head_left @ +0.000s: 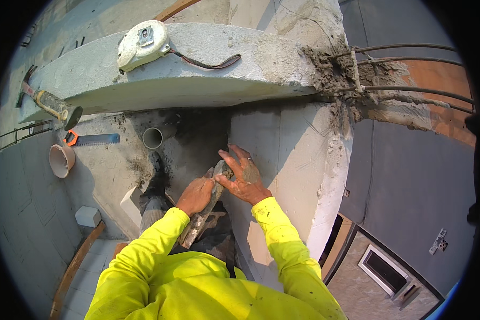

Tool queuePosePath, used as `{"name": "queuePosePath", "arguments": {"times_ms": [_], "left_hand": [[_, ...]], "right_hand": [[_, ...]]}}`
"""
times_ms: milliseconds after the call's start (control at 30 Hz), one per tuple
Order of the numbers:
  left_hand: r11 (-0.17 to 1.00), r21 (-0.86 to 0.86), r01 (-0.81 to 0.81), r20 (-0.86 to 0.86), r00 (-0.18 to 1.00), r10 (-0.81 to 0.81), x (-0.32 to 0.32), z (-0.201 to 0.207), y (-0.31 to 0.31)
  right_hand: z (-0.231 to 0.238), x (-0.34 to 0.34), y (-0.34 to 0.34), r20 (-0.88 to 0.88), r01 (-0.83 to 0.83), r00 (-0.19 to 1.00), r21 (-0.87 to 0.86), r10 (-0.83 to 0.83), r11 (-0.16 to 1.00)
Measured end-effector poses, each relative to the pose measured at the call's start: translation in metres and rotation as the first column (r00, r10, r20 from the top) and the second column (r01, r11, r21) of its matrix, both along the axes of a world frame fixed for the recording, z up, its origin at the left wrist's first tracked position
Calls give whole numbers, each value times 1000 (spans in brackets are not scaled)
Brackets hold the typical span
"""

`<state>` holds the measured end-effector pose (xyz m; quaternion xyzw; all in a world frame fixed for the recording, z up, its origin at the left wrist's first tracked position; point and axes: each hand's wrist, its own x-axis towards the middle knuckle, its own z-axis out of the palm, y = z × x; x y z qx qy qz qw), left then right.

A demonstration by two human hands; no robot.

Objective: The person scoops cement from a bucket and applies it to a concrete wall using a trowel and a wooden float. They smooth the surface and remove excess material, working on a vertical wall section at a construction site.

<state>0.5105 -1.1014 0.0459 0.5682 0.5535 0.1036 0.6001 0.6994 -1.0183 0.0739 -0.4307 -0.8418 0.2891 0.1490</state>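
Observation:
My left hand point(196, 194) is closed round a long, narrow, mortar-smeared wooden strip point(202, 217), which slants from my lap up toward the wall. A clump of wet mortar lies on the strip's upper end. Over that end, my right hand point(245, 180) has its fingers spread, with the thumb close to or touching the mortar; a ring shows on one finger. Both hands are dirty with mortar. Just ahead of them is a pale block wall point(272, 149) that meets a dark, shaded corner. Whether the right fingertips touch the wall I cannot tell.
A tape measure point(143, 45) with a wrist strap and a hammer point(52, 104) lie on the curved block ledge point(213, 58). Below are an orange-handled handsaw point(93, 140), a round bucket point(62, 161) and a pipe end point(152, 138). Steel bars point(410, 60) jut out at right.

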Motion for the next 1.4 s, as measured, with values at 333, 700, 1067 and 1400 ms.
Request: {"name": "queuePosePath", "arguments": {"times_ms": [333,700,1067,1400], "left_hand": [[995,-37,-89,86,992,92,-74,73,-22],[994,110,21,445,893,-69,-49,170,97],[989,145,-7,583,809,-80,133,181,187],[918,396,5,368,915,-164,232,209,228]], "right_hand": [[-10,-30,-25,70,467,658,-819,-750,334],[29,-91,-156,-60,131,-303,-991,-951,20],[30,-71,-210,-48,100,-425,-995,-904,6],[19,-66,-218,-111,99,-458,-992,-882,73]]}}
